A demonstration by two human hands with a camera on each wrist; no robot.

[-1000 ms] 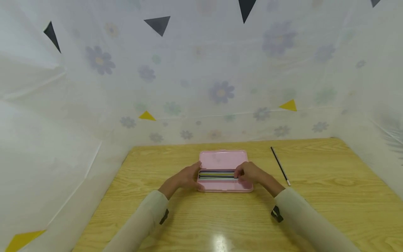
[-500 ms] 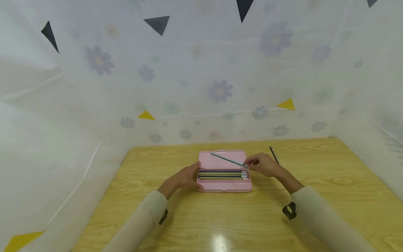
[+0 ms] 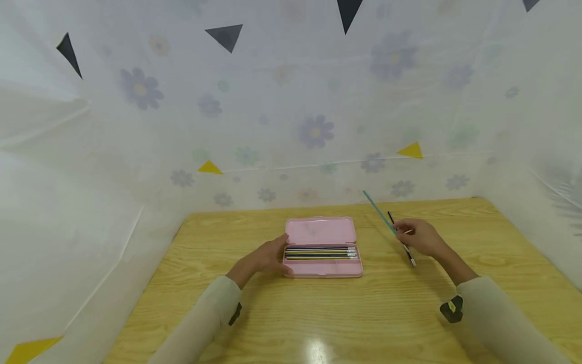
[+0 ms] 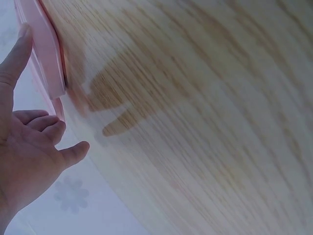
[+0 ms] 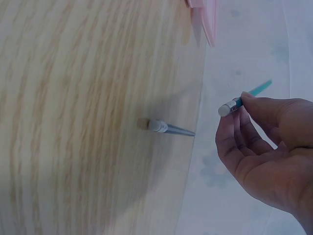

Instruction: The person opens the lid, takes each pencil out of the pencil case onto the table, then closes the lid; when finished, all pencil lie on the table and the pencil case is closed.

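Teal pencil (image 3: 378, 212) is pinched near its ferrule end between the thumb and fingertips of the right hand (image 3: 420, 237), lifted above the wooden table (image 3: 477, 283) to the right of the pink pencil case (image 3: 322, 247), its tip slanting up and away toward the back wall. In the right wrist view the silver ferrule (image 5: 226, 108) shows just past the fingertips; no print or brand can be read on the barrel. Directly beneath that hand a black pencil (image 3: 411, 258) lies flat on the table, its silver ferrule and eraser end toward the person. The case sits open, lid laid back, with a row of pencils (image 3: 320, 252) lying side by side in its tray, ferrules to the right; any lettering on them is too small to read. The left hand (image 3: 265, 258) rests with relaxed, straight fingers against the left end of the case, grasping nothing. Behind the table hangs a white sheet (image 3: 313, 134) printed with pale flowers and black and yellow triangles.
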